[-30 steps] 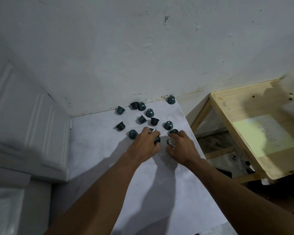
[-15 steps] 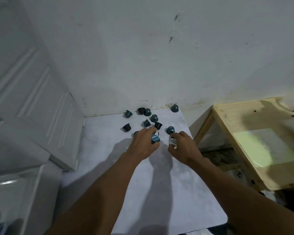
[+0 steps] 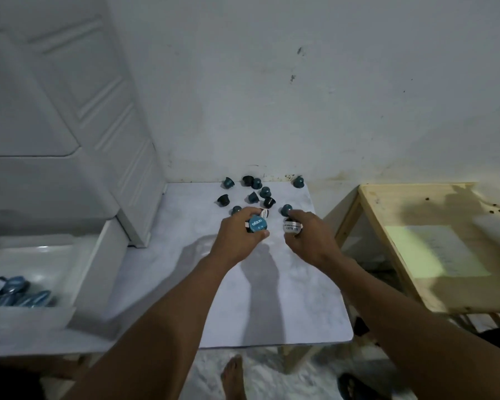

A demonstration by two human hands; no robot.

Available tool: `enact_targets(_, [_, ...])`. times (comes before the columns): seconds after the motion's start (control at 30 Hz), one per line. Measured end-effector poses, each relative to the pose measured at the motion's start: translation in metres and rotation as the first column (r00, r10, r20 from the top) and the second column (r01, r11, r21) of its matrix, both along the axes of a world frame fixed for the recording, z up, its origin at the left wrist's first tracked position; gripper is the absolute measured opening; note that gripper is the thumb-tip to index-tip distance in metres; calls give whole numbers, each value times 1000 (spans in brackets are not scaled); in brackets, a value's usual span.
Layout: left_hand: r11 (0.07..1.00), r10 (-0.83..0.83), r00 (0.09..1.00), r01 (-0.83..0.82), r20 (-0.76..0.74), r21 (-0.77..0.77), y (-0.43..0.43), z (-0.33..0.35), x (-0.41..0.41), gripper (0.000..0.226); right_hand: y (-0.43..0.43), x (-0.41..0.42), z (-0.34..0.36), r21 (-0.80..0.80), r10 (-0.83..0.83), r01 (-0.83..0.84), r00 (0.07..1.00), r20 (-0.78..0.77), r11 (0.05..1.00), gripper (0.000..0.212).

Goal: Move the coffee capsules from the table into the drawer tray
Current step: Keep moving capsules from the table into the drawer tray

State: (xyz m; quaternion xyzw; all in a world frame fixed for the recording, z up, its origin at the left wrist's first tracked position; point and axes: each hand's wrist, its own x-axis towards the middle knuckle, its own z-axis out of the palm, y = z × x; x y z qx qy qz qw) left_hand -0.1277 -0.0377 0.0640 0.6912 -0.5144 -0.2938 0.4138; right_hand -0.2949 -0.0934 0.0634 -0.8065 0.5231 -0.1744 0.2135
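My left hand (image 3: 237, 238) grips a coffee capsule with a blue lid (image 3: 257, 224), lifted a little above the white table (image 3: 286, 298). A capsule with a white lid (image 3: 292, 227) is pinched in my right hand (image 3: 309, 238) just to the right. Several dark teal capsules (image 3: 264, 192) lie scattered at the table's far end near the wall. At the left, the open white drawer tray (image 3: 78, 261) holds several capsules (image 3: 15, 290) at its near end.
A white cabinet (image 3: 78, 116) rises behind the drawer at the left. A bare wooden table (image 3: 416, 249) with a pale sheet of paper (image 3: 433, 249) stands to the right. The wall (image 3: 300, 96) is right behind the capsules. My bare foot (image 3: 233, 376) shows on the floor below.
Both hands have lifted off the table, each with a capsule, lids now turned up. The view has swung left and down, bringing the drawer tray into sight.
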Motion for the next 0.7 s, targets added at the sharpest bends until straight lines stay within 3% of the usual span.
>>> enact_targets(0.17, [994, 107, 993, -108, -42, -30, 57, 12, 10, 40, 40, 8, 26, -19, 61, -59, 988, 143, 998, 27])
enact_targets(0.27, [979, 185, 981, -189, -60, -77, 92, 21, 24, 39, 63, 27, 35, 22, 92, -100, 965, 244, 995, 34])
enact_targets(0.47, [940, 294, 954, -299, -53, -165, 155, 41, 77, 38, 106, 94, 48, -21, 229, -233, 928, 296, 972, 44])
enact_targets(0.7, [897, 391, 920, -386, -22, -216, 224, 56, 174, 44, 166, 200, 71, -34, 286, -301, 857, 429, 953, 44])
